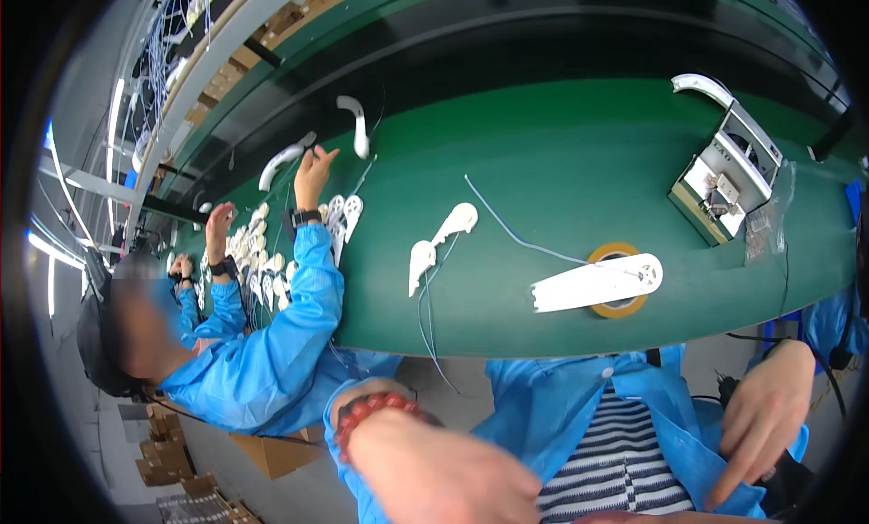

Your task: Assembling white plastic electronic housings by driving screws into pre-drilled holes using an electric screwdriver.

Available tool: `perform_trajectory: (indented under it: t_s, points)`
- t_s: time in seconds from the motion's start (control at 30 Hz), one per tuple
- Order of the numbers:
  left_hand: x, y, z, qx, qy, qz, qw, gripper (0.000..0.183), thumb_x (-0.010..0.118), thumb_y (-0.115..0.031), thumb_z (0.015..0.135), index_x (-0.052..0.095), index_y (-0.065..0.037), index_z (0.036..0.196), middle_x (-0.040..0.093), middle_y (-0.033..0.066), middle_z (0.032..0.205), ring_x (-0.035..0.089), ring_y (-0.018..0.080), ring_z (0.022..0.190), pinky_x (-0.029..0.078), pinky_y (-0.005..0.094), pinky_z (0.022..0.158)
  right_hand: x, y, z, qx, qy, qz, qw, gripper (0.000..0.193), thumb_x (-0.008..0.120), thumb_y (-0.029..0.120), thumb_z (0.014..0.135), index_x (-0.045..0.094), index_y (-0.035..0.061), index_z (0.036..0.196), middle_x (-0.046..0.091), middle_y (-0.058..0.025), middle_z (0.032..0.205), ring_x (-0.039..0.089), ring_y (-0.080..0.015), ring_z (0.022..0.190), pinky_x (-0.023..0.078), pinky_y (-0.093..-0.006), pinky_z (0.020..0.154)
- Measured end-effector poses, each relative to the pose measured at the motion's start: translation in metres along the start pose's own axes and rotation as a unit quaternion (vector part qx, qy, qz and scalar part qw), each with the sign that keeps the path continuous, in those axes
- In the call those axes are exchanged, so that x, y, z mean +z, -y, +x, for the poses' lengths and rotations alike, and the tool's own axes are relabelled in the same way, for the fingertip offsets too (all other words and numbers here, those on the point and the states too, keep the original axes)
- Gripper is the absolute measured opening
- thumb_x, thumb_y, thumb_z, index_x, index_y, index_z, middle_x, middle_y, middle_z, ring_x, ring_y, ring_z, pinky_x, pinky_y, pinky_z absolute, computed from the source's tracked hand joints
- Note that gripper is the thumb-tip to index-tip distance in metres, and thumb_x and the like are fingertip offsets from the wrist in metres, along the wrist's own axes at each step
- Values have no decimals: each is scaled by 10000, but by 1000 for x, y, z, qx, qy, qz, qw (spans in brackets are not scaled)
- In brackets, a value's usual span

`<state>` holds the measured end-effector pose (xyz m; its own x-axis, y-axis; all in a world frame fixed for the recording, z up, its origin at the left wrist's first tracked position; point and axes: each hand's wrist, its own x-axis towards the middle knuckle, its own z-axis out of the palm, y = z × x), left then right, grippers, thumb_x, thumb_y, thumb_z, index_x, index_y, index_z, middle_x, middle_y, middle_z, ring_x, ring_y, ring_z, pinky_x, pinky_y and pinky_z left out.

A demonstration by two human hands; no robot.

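Observation:
My left hand [444, 474], with a red beaded bracelet at its wrist, is low in front of my body. It is smeared by motion and its fingers are hidden. At the lower right, my right hand [771, 411] hangs beside my open blue jacket, fingers stretched downward, with nothing visible in it. On the green work surface [525, 153] lies a long white plastic arm-shaped part [588, 286], resting across a yellow tape roll [618, 312]. A thin grey-blue cable [511, 234] runs out from it. Farther left are two small white curved pieces [459, 220] with cables hanging past the edge.
A metal-framed device [724, 176] stands at the right with a white curved part [703, 87] on top. Beside it lies a clear bag of small parts [763, 233]. At the left, a co-worker in blue [272, 361] reaches over many white parts [258, 252].

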<state>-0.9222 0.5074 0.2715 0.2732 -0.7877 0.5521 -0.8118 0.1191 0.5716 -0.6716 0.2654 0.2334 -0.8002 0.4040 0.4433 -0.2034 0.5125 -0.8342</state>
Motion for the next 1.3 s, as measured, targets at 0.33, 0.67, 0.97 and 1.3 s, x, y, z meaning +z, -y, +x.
perform_trajectory:
  t_s: [0.33,0.67,0.97,1.3]
  points:
    - [51,64,-70,-100,-131,-110,980,401,621,-377,970,632,-5,1119,619,171,1194,578,375,1174,471,509,961,9,5,-25,-80,-113,-88,986,135,644,73,944,683,-35,1014,649,-223,1218,670,-240,799,538,-320,618]
    - [87,151,-75,-540,-257,353,719,748,835,-329,775,528,-76,1409,431,217,1496,385,439,1399,345,541,1115,-18,-136,-90,206,-703,-296,613,218,815,74,780,652,65,924,674,-32,879,642,-138,823,517,-300,757]
    - [5,93,5,-76,-422,52,902,353,599,-257,944,613,-49,1228,595,175,1211,573,375,1101,445,501,961,-6,-166,-99,221,-648,-379,622,342,829,-21,736,611,51,990,649,-36,805,633,-107,686,518,-252,639]
    - [3,105,13,11,-397,-12,918,212,656,-99,843,648,-30,1043,645,142,1019,605,320,898,467,438,814,-2,-170,-110,162,-722,-283,611,300,750,-84,789,593,51,1006,624,-27,796,611,-90,711,494,-246,636]
